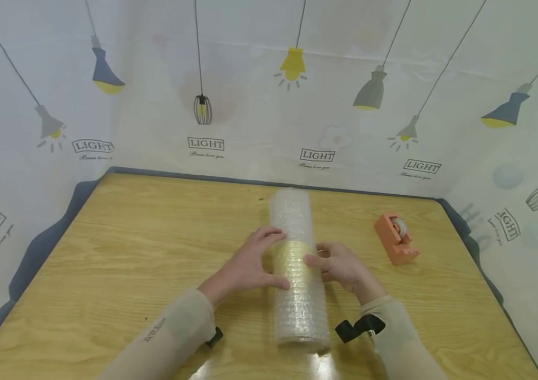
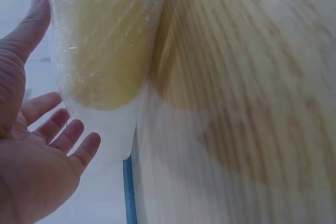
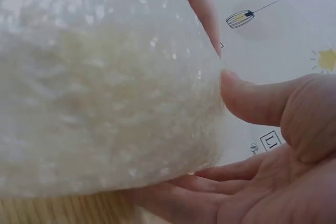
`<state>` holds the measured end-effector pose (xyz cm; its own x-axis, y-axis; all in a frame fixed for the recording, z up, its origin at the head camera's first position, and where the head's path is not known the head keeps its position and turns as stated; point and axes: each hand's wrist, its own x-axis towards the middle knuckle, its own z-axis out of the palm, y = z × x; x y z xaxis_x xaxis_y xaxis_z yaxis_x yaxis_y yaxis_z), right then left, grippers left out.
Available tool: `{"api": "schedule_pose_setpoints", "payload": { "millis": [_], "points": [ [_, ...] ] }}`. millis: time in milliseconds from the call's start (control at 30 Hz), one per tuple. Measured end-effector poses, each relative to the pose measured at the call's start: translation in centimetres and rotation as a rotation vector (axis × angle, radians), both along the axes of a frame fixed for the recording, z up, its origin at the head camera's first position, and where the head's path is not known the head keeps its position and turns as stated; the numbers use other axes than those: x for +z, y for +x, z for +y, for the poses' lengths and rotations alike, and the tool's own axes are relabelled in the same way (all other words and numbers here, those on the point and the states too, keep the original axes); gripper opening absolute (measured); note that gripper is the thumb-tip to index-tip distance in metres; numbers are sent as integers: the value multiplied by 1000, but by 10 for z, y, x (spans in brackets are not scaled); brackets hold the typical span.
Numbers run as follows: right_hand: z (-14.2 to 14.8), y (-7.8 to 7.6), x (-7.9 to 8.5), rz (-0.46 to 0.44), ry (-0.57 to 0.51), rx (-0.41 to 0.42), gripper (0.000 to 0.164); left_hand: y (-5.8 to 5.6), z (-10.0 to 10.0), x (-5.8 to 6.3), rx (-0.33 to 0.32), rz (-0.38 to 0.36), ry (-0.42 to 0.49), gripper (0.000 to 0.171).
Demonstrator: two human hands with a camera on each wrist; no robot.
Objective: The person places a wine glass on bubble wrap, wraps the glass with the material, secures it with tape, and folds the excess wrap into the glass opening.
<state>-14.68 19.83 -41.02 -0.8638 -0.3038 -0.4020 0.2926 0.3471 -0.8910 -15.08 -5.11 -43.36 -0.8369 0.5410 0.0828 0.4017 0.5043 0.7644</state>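
Note:
A long roll of clear bubble wrap [image 1: 299,316] lies lengthwise on the wooden table, with a yellow object [image 1: 294,258] showing through its middle. That yellow object [image 2: 107,51] looks rounded at one end in the left wrist view; the wrap hides what it is. My left hand [image 1: 249,261] is at the roll's left side, thumb and forefinger touching it, the other fingers spread and loosely bent [image 2: 42,150]. From the right, my right hand [image 1: 345,266] holds the roll. Its thumb [image 3: 257,100] presses the wrap and its fingers reach under the roll's edge.
An orange tape dispenser [image 1: 394,240] with a tape roll stands on the table [image 1: 154,237] to the right. Behind the table hangs a pale cloth [image 1: 249,121] printed with lamps. Black straps [image 1: 359,327] are on the wrists.

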Motion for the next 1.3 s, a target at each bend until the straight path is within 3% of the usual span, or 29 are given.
{"api": "schedule_pose_setpoints", "payload": {
  "millis": [367,567,1033,1167,1300],
  "points": [
    [5,1,8,-14,138,48,56,0,9,-4,-17,39,-12,108],
    [9,3,7,-10,54,73,54,2,12,-1,-21,45,-22,109],
    [7,4,-11,-40,-141,57,50,3,10,3,-31,53,-19,107],
    [6,4,-11,-46,-139,65,52,4,12,0,-25,57,4,106],
    [7,4,-8,-7,-57,80,50,5,16,-4,-20,50,27,105]
  ]
}}
